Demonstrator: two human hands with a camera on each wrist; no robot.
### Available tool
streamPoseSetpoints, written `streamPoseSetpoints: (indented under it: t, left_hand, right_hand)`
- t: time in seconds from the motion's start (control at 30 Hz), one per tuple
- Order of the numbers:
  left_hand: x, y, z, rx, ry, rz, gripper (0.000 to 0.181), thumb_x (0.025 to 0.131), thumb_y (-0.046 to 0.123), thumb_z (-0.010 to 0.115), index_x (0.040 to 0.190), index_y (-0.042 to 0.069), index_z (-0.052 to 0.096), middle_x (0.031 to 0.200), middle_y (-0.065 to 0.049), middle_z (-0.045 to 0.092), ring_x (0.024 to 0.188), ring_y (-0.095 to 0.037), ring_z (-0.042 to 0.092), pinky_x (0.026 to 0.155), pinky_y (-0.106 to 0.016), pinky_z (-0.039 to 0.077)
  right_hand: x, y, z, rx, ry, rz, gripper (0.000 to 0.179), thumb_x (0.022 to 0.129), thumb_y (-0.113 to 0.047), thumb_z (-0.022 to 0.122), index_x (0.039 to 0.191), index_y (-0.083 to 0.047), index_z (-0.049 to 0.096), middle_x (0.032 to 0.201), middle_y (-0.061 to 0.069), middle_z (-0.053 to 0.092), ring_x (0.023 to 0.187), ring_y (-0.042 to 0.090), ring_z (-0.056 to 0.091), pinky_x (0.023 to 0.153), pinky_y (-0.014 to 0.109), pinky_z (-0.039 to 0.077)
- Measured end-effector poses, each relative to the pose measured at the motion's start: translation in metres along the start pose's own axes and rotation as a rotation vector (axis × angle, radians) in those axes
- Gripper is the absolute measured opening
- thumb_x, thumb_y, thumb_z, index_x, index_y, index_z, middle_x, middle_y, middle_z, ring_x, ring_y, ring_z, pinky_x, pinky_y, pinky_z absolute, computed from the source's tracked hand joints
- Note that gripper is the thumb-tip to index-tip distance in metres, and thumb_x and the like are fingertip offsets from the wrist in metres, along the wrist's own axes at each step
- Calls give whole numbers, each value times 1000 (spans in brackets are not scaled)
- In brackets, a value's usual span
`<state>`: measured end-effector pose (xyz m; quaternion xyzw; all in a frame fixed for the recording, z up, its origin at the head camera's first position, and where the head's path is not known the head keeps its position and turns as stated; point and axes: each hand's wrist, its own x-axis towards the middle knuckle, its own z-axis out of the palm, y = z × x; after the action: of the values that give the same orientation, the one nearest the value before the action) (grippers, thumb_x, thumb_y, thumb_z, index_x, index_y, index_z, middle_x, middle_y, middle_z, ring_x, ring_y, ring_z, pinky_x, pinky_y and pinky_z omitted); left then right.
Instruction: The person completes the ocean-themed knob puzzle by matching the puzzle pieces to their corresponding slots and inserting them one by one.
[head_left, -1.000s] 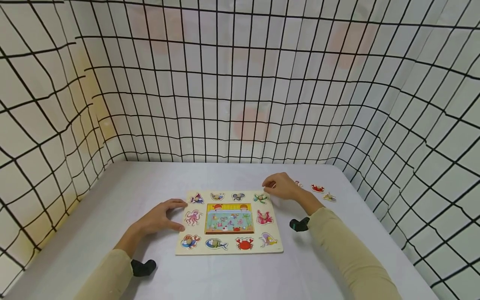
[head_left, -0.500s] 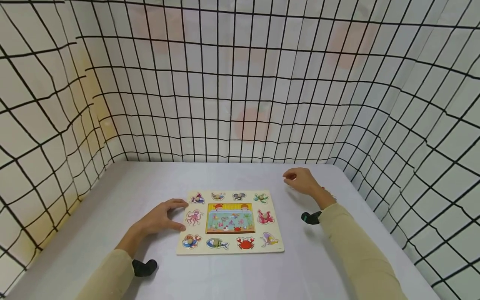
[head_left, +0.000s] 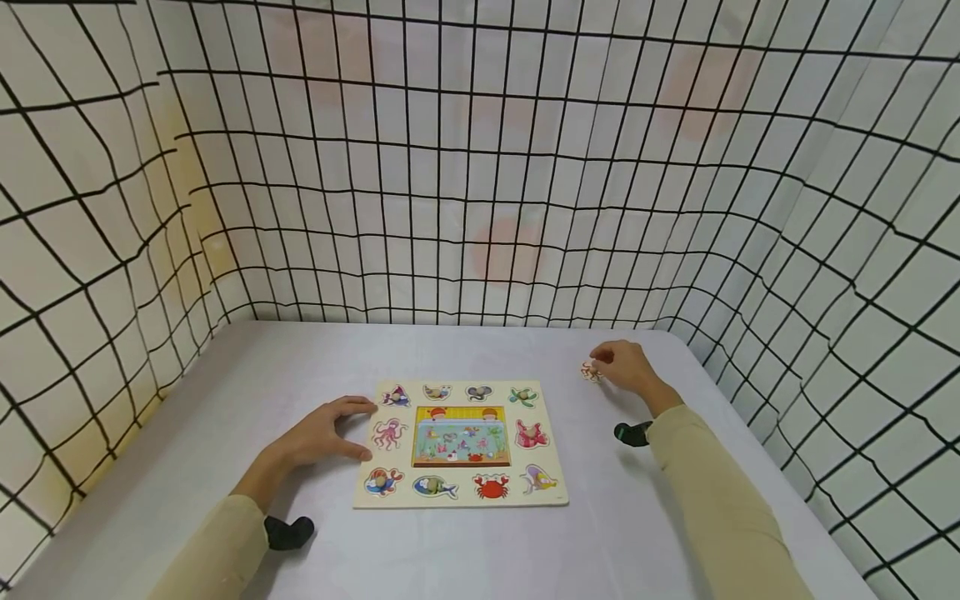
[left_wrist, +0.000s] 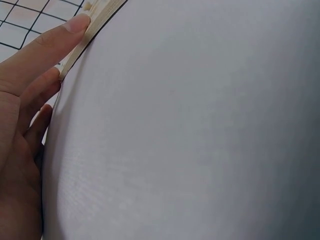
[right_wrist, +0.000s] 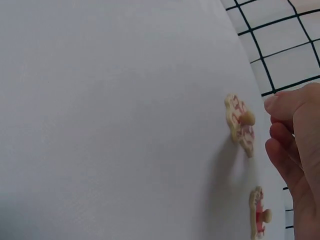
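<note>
A wooden puzzle board (head_left: 461, 502) with sea-animal shapes around a fish-tank picture lies mid-table. My left hand (head_left: 321, 432) rests at its left edge, thumb and fingers spread apart; in the left wrist view the thumb tip touches the board's edge (left_wrist: 96, 26). Several shapes carry knobs; the octopus shape (head_left: 389, 434) and red crab shape (head_left: 491, 487) show none. My right hand (head_left: 628, 367) hovers beside a loose octopus puzzle piece (right_wrist: 239, 124), fingers bent. In the right wrist view its fingertips (right_wrist: 272, 104) are apart from the piece's wooden knob (right_wrist: 247, 118).
Another loose knobbed piece, red (right_wrist: 259, 214), lies beyond the octopus piece in the right wrist view; the right hand and forearm hide it in the head view. Black grid netting (head_left: 480, 200) over white walls surrounds the table (head_left: 480, 558) at the back and sides.
My right hand has moved right, from the board's upper right corner to the loose octopus piece. The red crab and yellowish pieces have become hidden behind that arm. The left hand stays put.
</note>
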<state>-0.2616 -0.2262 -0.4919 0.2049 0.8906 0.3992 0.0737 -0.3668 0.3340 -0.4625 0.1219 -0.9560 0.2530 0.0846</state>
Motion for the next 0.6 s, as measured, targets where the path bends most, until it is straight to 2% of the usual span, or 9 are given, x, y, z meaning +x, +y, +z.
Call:
streamPoseSetpoints:
  t: [0.2,0.33,0.47,0.6]
  left_hand:
    - [3,1,1,-16,-13,13,83,75,35,93,144,5,59,156,-20,44,148,-49,28,117,-71,15]
    - [4,2,0,-8,-19,7,83,75,36,93,145,5,59,156,-20,44,147,-48,29,117,-70,18]
    - [3,2,-1,0,-6,-9,83,75,35,93,145,5,58,156,-21,44,147,-49,30,116,-70,20]
    - [3,0,-1,-4,-12,-21,84,75,36,93,145,5,58,157,-22,42,148,-49,28,117,-71,17]
  right_hand:
    - [-5,11,13,16,-36,78,21,99,-13,67,113,2,74,107,15,72,102,35,64,92,52,53]
    - [-9,15,19,28,-8,120,21,101,-15,68,114,0,75,109,14,72,103,33,64,92,50,52]
    - [-10,12,21,67,7,136,21,101,-16,68,115,0,75,109,15,72,103,33,64,91,51,52]
    - [-8,8,23,75,1,161,21,101,-14,66,115,0,74,109,14,71,103,32,63,92,51,50]
